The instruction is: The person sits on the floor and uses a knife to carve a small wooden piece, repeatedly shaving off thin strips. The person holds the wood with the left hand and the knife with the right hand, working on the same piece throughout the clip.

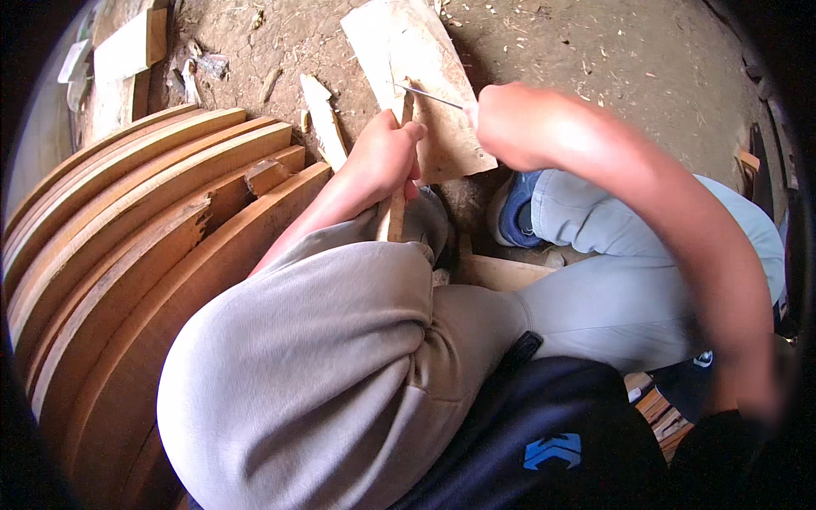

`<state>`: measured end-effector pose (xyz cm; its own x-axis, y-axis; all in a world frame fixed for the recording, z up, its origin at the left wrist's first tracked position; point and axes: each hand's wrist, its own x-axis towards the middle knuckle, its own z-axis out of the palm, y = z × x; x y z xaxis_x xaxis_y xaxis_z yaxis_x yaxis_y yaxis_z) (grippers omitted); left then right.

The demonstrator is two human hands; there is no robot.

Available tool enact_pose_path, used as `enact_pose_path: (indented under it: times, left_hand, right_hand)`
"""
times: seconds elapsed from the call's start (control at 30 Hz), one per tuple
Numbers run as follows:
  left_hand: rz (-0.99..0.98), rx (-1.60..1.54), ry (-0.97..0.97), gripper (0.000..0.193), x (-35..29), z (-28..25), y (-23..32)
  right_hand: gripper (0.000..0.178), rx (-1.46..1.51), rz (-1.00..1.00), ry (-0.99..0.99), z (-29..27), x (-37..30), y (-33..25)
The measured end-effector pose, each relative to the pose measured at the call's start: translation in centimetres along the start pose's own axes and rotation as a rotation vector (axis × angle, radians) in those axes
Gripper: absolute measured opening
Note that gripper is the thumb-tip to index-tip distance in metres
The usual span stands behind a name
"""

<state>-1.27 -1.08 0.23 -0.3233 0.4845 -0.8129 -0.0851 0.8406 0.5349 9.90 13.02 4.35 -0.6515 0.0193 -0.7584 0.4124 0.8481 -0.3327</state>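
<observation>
My left hand (389, 157) is closed round a narrow wooden stick (393, 219), whose lower end reaches down to my bent knee. The stick's far end lies over a pale, flat wooden board (450, 140) on the ground. In my right fist (510, 126) is a thin metal tool (433, 96), seen as a slim dark line pointing left. Its tip meets or crosses the stick's far end; I cannot tell whether they touch. The fist hides the tool's handle, so its exact kind does not show.
Several long wooden planks (161, 195) stand side by side along the left. A pale wood offcut (323, 119) lies between them and the board. Shavings and chips dot the dirt floor (586, 51). A blue shoe (517, 212) is right of the board, and another wooden piece (501, 272) lies between my legs.
</observation>
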Motion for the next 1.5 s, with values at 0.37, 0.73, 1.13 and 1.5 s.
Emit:
enact_pose_path:
  times: [0.37,0.73,1.13,1.5]
  left_hand:
    - [0.013,0.148,-0.012,0.028,-0.5,0.0,0.9]
    - [0.009,0.031,-0.035,0.030,0.4,-0.3,-0.2]
    - [0.045,0.032,-0.042,0.031,0.9,-0.1,-0.7]
    - [0.012,0.168,-0.036,0.031,-0.3,-0.7,0.2]
  right_hand:
    - [0.030,0.393,0.370,0.131,1.2,-1.7,-3.3]
    - [0.024,0.157,-0.011,0.129,2.4,-0.6,0.6]
    - [0.029,0.121,0.253,-0.178,-4.0,-1.6,-0.3]
    - [0.025,0.150,0.393,-0.004,-1.2,-1.7,-4.0]
